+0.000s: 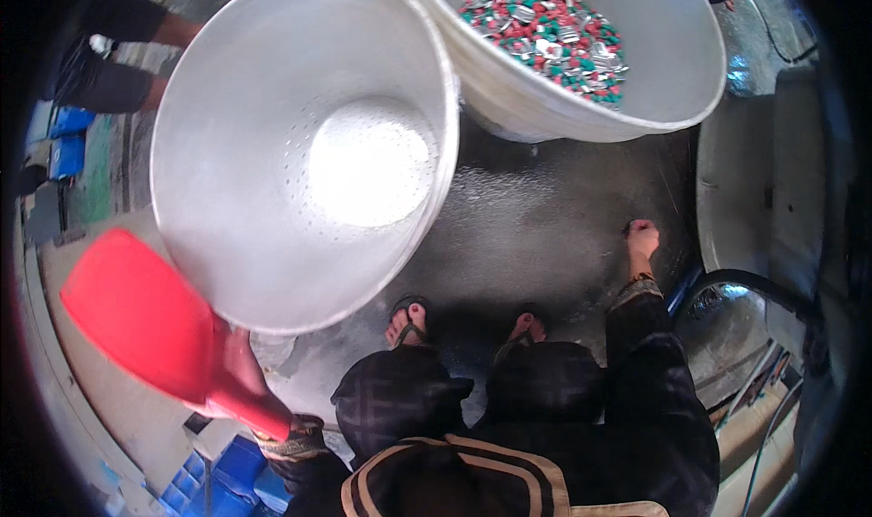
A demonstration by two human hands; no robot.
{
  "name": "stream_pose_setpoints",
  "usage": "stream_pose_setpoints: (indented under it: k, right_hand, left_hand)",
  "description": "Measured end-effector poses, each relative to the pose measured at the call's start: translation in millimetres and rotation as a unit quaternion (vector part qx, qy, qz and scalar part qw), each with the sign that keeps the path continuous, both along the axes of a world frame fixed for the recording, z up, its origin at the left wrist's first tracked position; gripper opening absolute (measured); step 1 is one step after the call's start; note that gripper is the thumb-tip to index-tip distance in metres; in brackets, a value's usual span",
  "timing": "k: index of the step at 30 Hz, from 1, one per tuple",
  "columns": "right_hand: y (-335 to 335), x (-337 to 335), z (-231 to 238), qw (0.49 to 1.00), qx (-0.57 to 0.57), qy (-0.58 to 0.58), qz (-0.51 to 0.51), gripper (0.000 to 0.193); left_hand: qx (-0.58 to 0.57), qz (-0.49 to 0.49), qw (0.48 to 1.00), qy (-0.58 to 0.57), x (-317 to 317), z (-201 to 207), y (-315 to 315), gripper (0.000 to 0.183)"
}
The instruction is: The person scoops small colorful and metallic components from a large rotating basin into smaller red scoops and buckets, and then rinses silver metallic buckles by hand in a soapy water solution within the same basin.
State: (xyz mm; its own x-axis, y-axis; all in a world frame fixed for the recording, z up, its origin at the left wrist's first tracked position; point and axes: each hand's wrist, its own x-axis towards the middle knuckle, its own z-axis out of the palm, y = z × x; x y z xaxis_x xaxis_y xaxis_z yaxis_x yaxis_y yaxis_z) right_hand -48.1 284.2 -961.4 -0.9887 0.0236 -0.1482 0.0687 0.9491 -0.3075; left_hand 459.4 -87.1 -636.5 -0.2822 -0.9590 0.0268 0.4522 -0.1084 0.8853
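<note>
A red scoop is in my left hand, its broad blade pointing up and left and its handle lying back over my wrist. That hand is closed and partly hidden behind the scoop, right by the lower rim of a large white bin. The bin's inside looks bare, with small holes around its bright bottom. My right hand is closed and held out over the wet dark floor; what its fingers hold, if anything, does not show. Farther off, a second white bin contains many small red, green and silver pieces.
Another person's legs are at the upper left. Blue crates sit at the lower left, and small blue containers at the far left. On the right stand a grey container and a dark curved hose. My sandalled feet rest on the floor.
</note>
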Motion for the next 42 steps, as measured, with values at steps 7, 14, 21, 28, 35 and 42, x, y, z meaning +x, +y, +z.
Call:
stream_pose_setpoints:
  k: [7,14,21,28,35,42]
  right_hand:
    - [-211,148,254,0.755,-0.568,0.141,0.296,0.011]
    - [-335,224,361,0.602,-0.474,0.313,0.561,0.016]
    - [-356,341,96,0.484,-0.201,0.036,0.851,0.027]
    - [-383,380,65,0.683,-0.278,-0.284,0.612,0.041]
    - [-329,328,128,0.459,-0.218,-0.130,0.851,0.030]
    - [-306,268,475,0.637,-0.429,0.055,0.638,0.031]
  left_hand:
    - [-0.003,0.089,0.994,0.066,-38,40,-47,0.085]
    - [-0.014,0.034,0.996,0.082,-40,59,-108,0.080]
    - [-0.014,0.000,0.998,0.068,-49,64,-129,0.069]
    - [0.012,0.085,0.996,0.033,-17,51,-117,0.075]
    - [0.113,0.023,0.990,0.087,-1,60,-88,0.071]
    - [0.182,0.113,0.960,-0.179,14,152,-16,0.059]
